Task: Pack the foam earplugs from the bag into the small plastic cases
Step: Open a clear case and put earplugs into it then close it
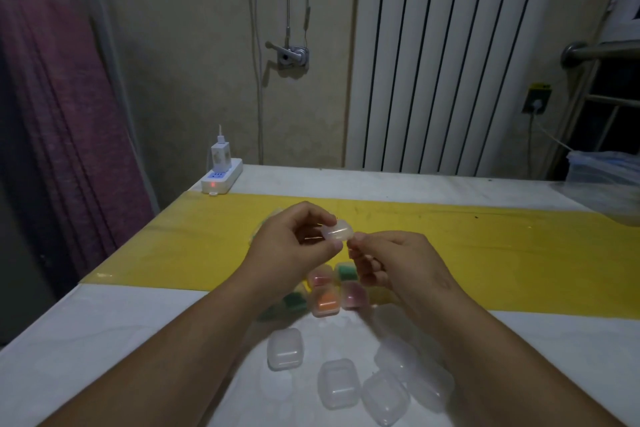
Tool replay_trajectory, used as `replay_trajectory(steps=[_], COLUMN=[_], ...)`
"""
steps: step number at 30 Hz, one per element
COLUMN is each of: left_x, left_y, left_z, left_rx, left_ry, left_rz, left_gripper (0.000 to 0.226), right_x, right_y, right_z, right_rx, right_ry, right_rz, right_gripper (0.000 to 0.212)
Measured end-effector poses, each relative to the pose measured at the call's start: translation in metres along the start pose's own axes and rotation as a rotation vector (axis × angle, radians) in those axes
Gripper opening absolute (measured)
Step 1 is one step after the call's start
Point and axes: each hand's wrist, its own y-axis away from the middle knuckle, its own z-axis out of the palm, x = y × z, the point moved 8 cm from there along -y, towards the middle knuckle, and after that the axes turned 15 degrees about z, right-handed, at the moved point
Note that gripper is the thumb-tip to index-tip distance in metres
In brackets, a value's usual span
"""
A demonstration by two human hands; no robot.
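White tabletop (138,340), yellow mat (485,253): your left hand (294,250) pinches a clear plastic case (337,231); your right hand (401,263) touches its 3 o'clock edge, grip unclear.

The room is dim, with a murky greenish-grey cast. The yellow strip (450,246) across the table (104,340) is the brightest patch, with a soft sheen near its left end. The wall handle (289,54) throws a shadow down and to the left. My forearms (166,357) are dark. The small case (337,230) I hold up catches a pale highlight, while the empty cases (334,383) nearest me look soft and smeared. A red light glows on the power strip (221,177). The radiator (450,62) bars fan outward.
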Motion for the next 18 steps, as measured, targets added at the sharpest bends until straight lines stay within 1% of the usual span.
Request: replay_trajectory(steps=[3,6,9,13,15,18], left_x=[0.001,0.004,0.008,0.013,0.013,0.011], left_y=[0.001,0.002,0.002,0.002,0.002,0.002], left_z=[0.003,0.003,0.004,0.006,0.006,0.007], left_rx=[-0.019,-0.025,-0.045,-0.07,-0.071,-0.064], left_ry=[-0.044,-0.106,-0.184,-0.221,-0.229,-0.188], left_rz=[0.033,0.067,0.117,0.151,0.146,0.11], left_gripper=[0.022,0.02,0.019,0.019,0.02,0.022], right_x=[0.0,0.0,-0.002,-0.002,-0.003,-0.007], right_y=[0.0,0.0,0.001,0.005,0.008,0.013], right_z=[0.004,0.005,0.006,0.007,0.006,0.004], right_rx=[-0.022,0.003,0.021,0.089,0.128,0.17], right_ry=[0.06,0.131,0.15,0.157,0.123,0.15], right_rz=[-0.056,-0.11,-0.125,-0.124,-0.116,-0.109], right_gripper=[0.032,0.035,0.033,0.027,0.023,0.024])
